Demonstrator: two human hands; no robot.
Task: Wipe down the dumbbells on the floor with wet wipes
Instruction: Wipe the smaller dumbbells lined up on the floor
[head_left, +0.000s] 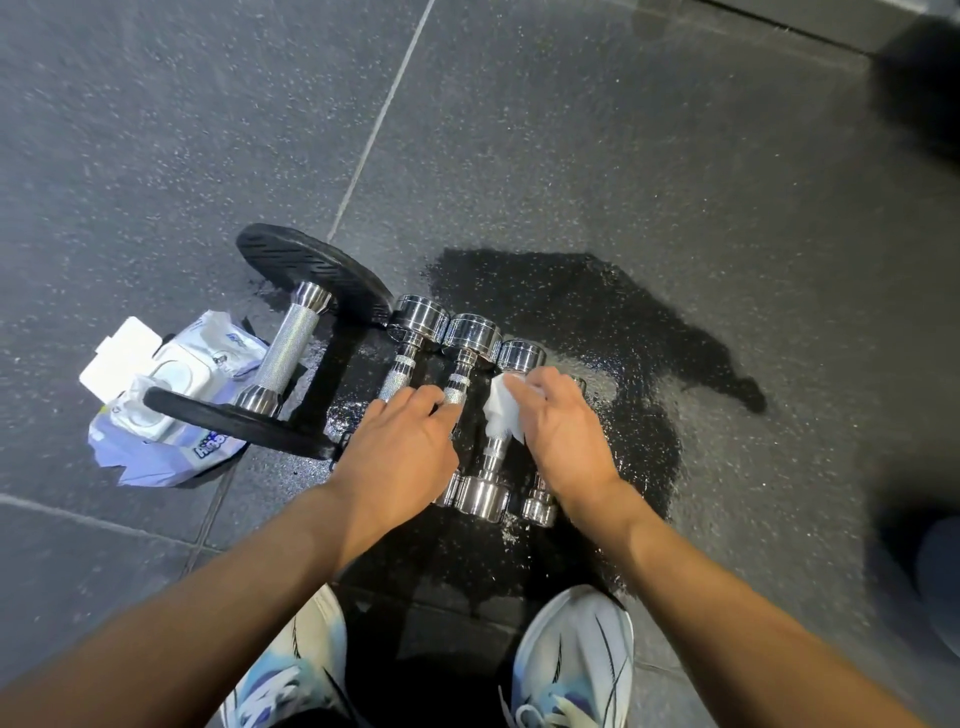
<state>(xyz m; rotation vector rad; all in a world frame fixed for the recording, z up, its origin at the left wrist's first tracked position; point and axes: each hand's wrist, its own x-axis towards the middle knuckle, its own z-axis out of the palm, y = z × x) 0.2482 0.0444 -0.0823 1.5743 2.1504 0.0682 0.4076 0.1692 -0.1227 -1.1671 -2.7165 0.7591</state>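
Note:
Several chrome dumbbells lie side by side on the dark rubber floor. My right hand (563, 431) presses a white wet wipe (503, 413) against the handle of the small dumbbell (521, 356) at the right of the row. My left hand (402, 447) rests with curled fingers on the handles of the two chrome dumbbells (470, 332) to the left. A larger dumbbell (283, 351) with black plates lies at the left end.
An open pack of wet wipes (171, 395) lies on the floor to the left, partly under the black plate. A wet dark patch (597, 312) spreads around the dumbbells. My two sneakers (571, 660) stand at the bottom.

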